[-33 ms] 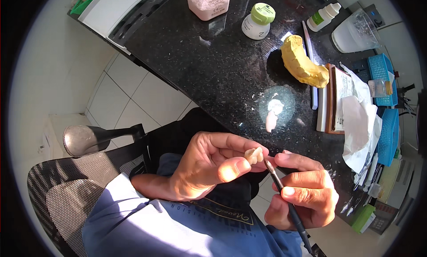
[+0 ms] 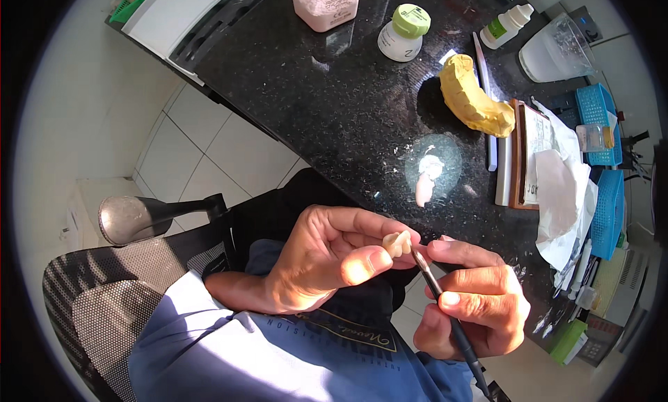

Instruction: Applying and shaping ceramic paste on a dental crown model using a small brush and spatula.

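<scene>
My left hand (image 2: 334, 259) pinches a small cream-coloured dental crown piece (image 2: 397, 244) with tooth-like bumps between thumb and fingers. In my right hand (image 2: 480, 297) is a slim dark brush (image 2: 445, 309), held like a pen. Its tip is at the right side of the crown piece; whether it touches, I cannot tell. Beyond the hands, a dollop of white and pinkish paste (image 2: 426, 183) lies on a round glassy patch (image 2: 449, 158) on the worktop. A yellow dental arch model (image 2: 473, 99) rests further back.
Across the dark speckled worktop (image 2: 313, 116) stand a green-lidded jar (image 2: 403, 36), a tub of pink powder (image 2: 325, 5), a dropper bottle (image 2: 506, 27) and a clear cup (image 2: 554, 50). A brown-edged board (image 2: 516, 158), crumpled tissue (image 2: 563, 207) and blue baskets (image 2: 607, 214) line the right.
</scene>
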{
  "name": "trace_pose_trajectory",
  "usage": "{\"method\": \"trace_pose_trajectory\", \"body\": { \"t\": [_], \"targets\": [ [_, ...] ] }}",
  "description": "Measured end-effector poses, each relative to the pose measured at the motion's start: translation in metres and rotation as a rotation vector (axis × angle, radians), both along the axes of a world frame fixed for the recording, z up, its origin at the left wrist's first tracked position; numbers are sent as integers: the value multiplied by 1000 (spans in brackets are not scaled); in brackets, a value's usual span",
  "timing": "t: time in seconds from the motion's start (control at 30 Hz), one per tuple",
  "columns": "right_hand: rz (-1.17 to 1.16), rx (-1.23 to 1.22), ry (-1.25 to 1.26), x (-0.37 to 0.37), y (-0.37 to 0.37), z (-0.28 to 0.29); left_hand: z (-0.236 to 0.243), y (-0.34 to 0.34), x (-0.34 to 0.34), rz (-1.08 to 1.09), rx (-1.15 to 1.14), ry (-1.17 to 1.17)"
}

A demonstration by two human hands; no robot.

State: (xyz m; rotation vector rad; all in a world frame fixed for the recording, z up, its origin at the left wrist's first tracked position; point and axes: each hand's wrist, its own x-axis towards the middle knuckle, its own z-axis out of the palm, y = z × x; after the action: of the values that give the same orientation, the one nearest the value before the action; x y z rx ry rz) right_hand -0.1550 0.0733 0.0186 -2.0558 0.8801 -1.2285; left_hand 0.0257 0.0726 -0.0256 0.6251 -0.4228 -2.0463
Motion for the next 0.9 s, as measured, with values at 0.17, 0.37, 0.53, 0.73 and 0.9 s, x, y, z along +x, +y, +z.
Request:
{"method": "trace_pose_trajectory", "body": {
  "t": [0.17, 0.37, 0.53, 0.73, 0.9],
  "targets": [
    [47, 48, 11, -4, -1, 3, 2, -3, 0, -12, -9, -20],
    [37, 56, 22, -3, -1, 5, 3, -3, 0, -18, -30, -61],
    [21, 35, 10, -2, -3, 3, 0, -2, 0, -21, -53, -63],
    [25, 13, 21, -1, -3, 3, -1, -1, 0, -15, -67, -75],
    [44, 15, 11, -4, -4, 2, 0, -2, 0, -28, -60, -86]
  ]
}}
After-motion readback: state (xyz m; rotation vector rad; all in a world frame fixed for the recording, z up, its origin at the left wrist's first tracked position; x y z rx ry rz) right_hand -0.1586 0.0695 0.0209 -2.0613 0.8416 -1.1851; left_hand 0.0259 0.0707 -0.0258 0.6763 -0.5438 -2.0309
